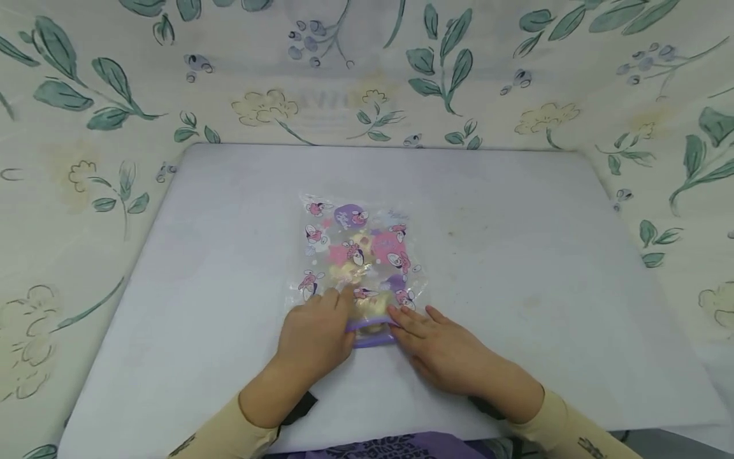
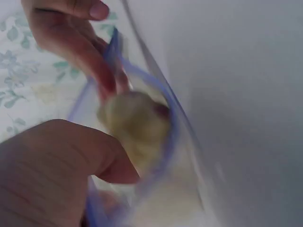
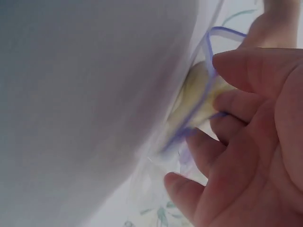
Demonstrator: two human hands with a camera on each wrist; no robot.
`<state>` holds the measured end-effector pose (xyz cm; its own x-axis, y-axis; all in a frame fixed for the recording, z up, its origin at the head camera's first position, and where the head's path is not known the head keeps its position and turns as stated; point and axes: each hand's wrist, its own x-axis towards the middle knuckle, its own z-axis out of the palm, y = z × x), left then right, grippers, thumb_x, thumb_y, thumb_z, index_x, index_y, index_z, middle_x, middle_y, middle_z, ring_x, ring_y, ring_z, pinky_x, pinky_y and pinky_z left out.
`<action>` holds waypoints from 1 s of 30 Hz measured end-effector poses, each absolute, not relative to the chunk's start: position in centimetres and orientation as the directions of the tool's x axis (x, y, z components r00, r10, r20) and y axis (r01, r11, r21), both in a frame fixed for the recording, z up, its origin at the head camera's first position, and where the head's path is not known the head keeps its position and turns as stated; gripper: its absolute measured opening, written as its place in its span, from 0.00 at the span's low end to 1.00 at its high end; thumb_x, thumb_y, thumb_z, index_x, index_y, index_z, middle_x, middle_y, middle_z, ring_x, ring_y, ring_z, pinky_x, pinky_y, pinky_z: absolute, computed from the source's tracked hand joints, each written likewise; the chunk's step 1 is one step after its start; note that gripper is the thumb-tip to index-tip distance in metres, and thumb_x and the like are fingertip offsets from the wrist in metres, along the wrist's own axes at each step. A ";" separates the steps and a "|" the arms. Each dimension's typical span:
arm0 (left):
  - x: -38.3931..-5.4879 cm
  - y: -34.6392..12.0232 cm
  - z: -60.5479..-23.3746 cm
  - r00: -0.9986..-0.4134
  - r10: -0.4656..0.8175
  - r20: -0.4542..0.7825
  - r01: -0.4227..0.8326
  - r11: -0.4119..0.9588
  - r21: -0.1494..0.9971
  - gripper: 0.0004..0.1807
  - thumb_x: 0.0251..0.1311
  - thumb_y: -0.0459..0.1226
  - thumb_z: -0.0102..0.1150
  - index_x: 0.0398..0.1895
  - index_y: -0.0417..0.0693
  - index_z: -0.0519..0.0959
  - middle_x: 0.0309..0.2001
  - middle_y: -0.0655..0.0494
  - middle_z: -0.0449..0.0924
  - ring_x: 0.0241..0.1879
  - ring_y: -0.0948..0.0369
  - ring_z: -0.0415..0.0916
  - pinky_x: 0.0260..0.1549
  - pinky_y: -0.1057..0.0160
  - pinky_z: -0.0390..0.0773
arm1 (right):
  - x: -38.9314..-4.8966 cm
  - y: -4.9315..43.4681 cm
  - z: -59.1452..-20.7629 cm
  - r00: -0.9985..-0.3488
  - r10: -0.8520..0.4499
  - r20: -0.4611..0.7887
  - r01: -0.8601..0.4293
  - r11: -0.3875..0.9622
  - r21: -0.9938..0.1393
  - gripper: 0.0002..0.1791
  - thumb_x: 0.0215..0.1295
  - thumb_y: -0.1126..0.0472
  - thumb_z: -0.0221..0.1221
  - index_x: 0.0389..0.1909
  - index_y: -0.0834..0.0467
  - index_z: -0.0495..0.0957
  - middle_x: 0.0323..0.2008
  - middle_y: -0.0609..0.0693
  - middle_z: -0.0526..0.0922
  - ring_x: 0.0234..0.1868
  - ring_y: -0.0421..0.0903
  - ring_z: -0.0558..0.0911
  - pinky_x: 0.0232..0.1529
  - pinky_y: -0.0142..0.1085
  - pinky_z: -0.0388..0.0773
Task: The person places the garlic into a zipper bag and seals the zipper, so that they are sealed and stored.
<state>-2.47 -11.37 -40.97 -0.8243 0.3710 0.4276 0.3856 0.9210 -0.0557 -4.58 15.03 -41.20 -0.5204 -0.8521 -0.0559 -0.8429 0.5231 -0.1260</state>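
A clear zip bag [image 1: 390, 245] with pink and purple cartoon prints lies flat, its purple zip mouth facing the person and parted. Inside are pale yellow pieces [image 1: 369, 306]; one such lump [image 2: 135, 120] shows just within the mouth in the left wrist view. At the left of the mouth, my left hand [image 1: 318, 331] pinches the bag's edge, thumb by the purple strip. My right hand [image 1: 444, 350] has its fingers extended onto the bag at the right end of the mouth. In the right wrist view, its fingers [image 3: 203, 151] are spread beside the purple strip [image 3: 206, 90].
The bag rests on a white tabletop [image 1: 516, 255] with a few small specks right of it. Leaf-and-flower patterned cloth [image 1: 344, 76] surrounds the table at the back and sides. Purple clothing [image 1: 395, 446] shows at the front edge.
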 end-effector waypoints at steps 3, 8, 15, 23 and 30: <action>-1.3 -14.5 -40.8 -0.848 0.352 0.395 0.376 0.926 -0.017 0.32 0.39 0.34 0.74 0.55 0.42 0.82 0.37 0.50 0.82 0.29 0.53 0.79 0.12 0.61 0.69 | -4.7 15.3 -41.4 -0.518 -0.853 -0.061 -0.846 0.522 -0.109 0.26 0.72 0.54 0.57 0.69 0.54 0.73 0.76 0.50 0.63 0.76 0.47 0.66 0.70 0.58 0.67; 0.4 -18.8 -40.9 -0.811 0.431 0.395 0.488 0.871 0.053 0.34 0.42 0.45 0.81 0.55 0.44 0.82 0.41 0.52 0.81 0.39 0.54 0.81 0.24 0.60 0.81 | -4.8 15.8 -41.5 -0.506 -0.859 -0.077 -0.854 0.511 -0.094 0.23 0.72 0.54 0.58 0.66 0.53 0.76 0.73 0.49 0.69 0.73 0.47 0.70 0.67 0.58 0.71; 1.5 -21.5 -40.5 -0.705 0.577 0.412 0.639 0.769 0.015 0.15 0.50 0.30 0.70 0.44 0.46 0.87 0.36 0.56 0.82 0.33 0.58 0.82 0.25 0.61 0.82 | -4.8 16.4 -41.8 -0.532 -0.837 -0.130 -0.830 0.545 -0.114 0.29 0.73 0.59 0.55 0.74 0.49 0.67 0.74 0.48 0.67 0.73 0.47 0.70 0.69 0.58 0.68; 1.0 -22.2 -40.7 -0.738 0.582 0.340 0.610 0.791 -0.030 0.23 0.40 0.25 0.73 0.45 0.45 0.88 0.37 0.54 0.84 0.35 0.56 0.84 0.27 0.58 0.84 | -4.8 16.7 -41.7 -0.601 -0.763 -0.237 -0.766 0.635 -0.100 0.33 0.74 0.62 0.51 0.78 0.45 0.59 0.70 0.42 0.72 0.73 0.44 0.70 0.71 0.59 0.64; 0.8 -21.9 -40.8 -0.739 0.597 0.313 0.607 0.791 -0.078 0.22 0.42 0.25 0.73 0.46 0.44 0.88 0.37 0.54 0.84 0.33 0.57 0.84 0.22 0.59 0.82 | -4.4 15.7 -40.9 -0.611 -0.738 -0.286 -0.778 0.627 0.044 0.29 0.74 0.61 0.52 0.73 0.43 0.67 0.72 0.39 0.69 0.72 0.47 0.71 0.71 0.61 0.62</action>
<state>0.82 -21.90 -40.81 -0.7386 0.5972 0.3128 0.6067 0.7911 -0.0778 -4.42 15.68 -40.86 -0.6110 -0.7383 -0.2855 -0.7779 0.6269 0.0437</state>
